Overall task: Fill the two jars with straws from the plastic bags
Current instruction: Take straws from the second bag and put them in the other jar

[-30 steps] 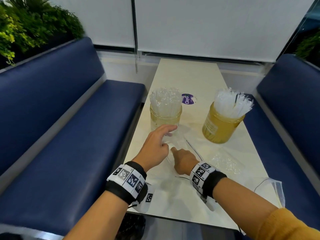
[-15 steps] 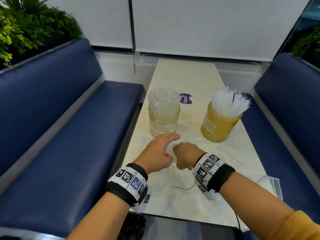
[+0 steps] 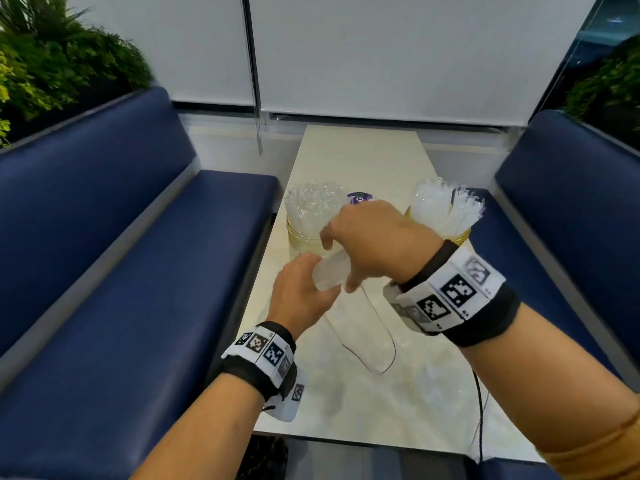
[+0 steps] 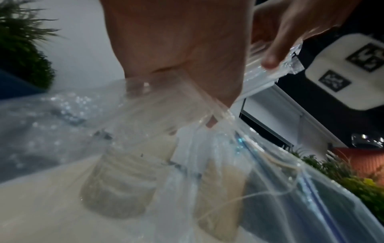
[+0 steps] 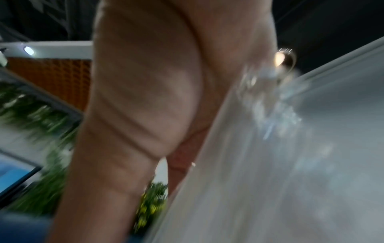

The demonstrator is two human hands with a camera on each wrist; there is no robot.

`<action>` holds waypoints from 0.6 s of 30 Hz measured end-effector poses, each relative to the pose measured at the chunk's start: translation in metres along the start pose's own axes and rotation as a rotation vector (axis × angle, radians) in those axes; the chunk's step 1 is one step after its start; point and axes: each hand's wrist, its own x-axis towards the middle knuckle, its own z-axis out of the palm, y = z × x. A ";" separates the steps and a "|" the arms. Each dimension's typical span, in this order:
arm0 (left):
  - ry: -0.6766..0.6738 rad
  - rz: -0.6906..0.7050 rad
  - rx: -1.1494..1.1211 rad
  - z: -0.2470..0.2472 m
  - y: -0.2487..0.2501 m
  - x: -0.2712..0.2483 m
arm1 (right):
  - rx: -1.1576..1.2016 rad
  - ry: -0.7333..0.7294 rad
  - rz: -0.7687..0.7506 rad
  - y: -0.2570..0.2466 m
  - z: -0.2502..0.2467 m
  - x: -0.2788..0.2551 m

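Note:
Two glass jars stand mid-table, both stuffed with clear straws: the left jar [image 3: 304, 239] and the amber right jar [image 3: 463, 234], which my right wrist partly hides. Above the table in front of the left jar, my right hand [image 3: 370, 244] grips a bundle of clear straws [image 3: 330, 273]. My left hand [image 3: 301, 299] holds the clear plastic bag [image 3: 367, 334] that hangs below them. In the left wrist view the left hand's fingers [image 4: 212, 123] pinch the bag [image 4: 259, 172], and the right hand [image 4: 290, 24] clasps the straws [image 4: 268, 72]. The right wrist view is blurred.
The pale narrow table [image 3: 360, 157] runs between two blue benches [image 3: 138, 271] [image 3: 568, 202]. A purple sticker [image 3: 358, 197] lies behind the jars. Another crumpled clear bag [image 3: 426, 344] lies at the table's near right, beside a thin black cable [image 3: 479, 410]. Plants flank both sides.
Both hands have risen off the table with the bag. The right hand now grips a straw bundle and has lifted it toward the left jar.

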 end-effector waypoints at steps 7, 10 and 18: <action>0.095 -0.110 -0.363 -0.002 -0.001 -0.002 | 0.671 0.587 0.125 0.011 -0.010 0.008; 0.089 -0.076 -0.461 -0.002 0.006 -0.003 | 0.856 0.467 0.053 -0.010 0.010 0.024; 0.176 -0.144 -0.550 -0.009 0.003 0.003 | 1.318 0.765 0.166 -0.030 0.021 0.026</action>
